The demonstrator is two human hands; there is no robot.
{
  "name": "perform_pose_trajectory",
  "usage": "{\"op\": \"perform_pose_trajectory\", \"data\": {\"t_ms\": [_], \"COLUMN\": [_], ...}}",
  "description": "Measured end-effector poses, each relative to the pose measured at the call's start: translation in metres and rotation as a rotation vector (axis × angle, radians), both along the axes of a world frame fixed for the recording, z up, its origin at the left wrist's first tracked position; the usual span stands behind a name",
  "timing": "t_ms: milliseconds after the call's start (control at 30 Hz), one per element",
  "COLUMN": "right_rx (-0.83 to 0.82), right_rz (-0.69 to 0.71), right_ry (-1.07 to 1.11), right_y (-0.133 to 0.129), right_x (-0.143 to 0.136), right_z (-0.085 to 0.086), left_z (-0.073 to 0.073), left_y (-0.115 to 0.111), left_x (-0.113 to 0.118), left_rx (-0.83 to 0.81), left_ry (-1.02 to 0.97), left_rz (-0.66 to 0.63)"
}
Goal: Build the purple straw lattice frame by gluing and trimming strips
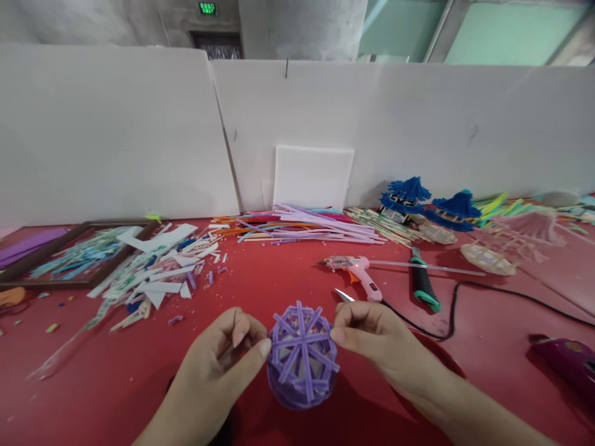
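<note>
In the head view, a round model of purple pipe cleaners [302, 390] stands low in the middle, its top crossed by strips that meet like spokes. My left hand [227, 359] is closed at its left side, thumb tip and fingers pinched at one end of a level purple pipe cleaner [288, 342]. At the other end of that strip, my right hand [372, 337] pinches with thumb and forefinger. Just beyond my right hand lies a pink hot glue gun [362, 275] with a clear glue stick in it. A pointed metal blade [344, 295] shows beside the gun, partly hidden.
Loose pipe cleaners [307, 226] lie along the back. Paper and foam scraps [162, 272] and a brown frame [83, 284] fill the left. Rightward are a green-black utility knife [423, 282], a black cord [502, 288], blue-roofed models [404, 195] and a purple tool [564, 365].
</note>
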State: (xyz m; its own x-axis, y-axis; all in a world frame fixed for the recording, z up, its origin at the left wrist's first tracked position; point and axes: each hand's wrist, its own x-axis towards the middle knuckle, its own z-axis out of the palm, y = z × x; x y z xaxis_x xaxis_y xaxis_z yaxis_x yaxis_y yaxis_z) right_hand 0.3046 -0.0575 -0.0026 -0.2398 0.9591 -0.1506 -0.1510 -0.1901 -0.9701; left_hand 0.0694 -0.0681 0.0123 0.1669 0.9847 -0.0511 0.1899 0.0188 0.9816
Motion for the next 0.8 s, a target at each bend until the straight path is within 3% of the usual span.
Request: {"op": "perform_pose_trajectory", "data": {"t_ms": [267,367,467,567,633,800], "right_rx": [0.013,0.105,0.327,0.496,0.438,0.330], "right_rz": [0.001,0.037,0.047,-0.179,-0.288,-0.286], "right_ry": [-0.008,-0.104,-0.352,-0.727,-1.096,-1.281], "right_y": [-0.001,0.001,0.009,0.023,0.031,0.044], "right_x": [-0.002,0.003,0.026,0.061,0.081,0.093], "right_z": [-0.003,0.001,0.008,0.009,0.003,-0.023], "left_z": [-0.002,-0.006,-0.014,-0.024,-0.029,-0.040], "left_y": [0.000,0.000,0.000,0.001,-0.001,-0.012], "left_x": [-0.002,-0.001,0.000,-0.002,-0.004,0.000], "left_rx": [-0.004,0.006,0.071,0.098,0.121,0.323], "left_ry": [-0.038,-0.074,-0.141,-0.203,-0.217,-0.009], "left_rz": [-0.024,-0.002,0.087,0.101,0.118,0.062]}}
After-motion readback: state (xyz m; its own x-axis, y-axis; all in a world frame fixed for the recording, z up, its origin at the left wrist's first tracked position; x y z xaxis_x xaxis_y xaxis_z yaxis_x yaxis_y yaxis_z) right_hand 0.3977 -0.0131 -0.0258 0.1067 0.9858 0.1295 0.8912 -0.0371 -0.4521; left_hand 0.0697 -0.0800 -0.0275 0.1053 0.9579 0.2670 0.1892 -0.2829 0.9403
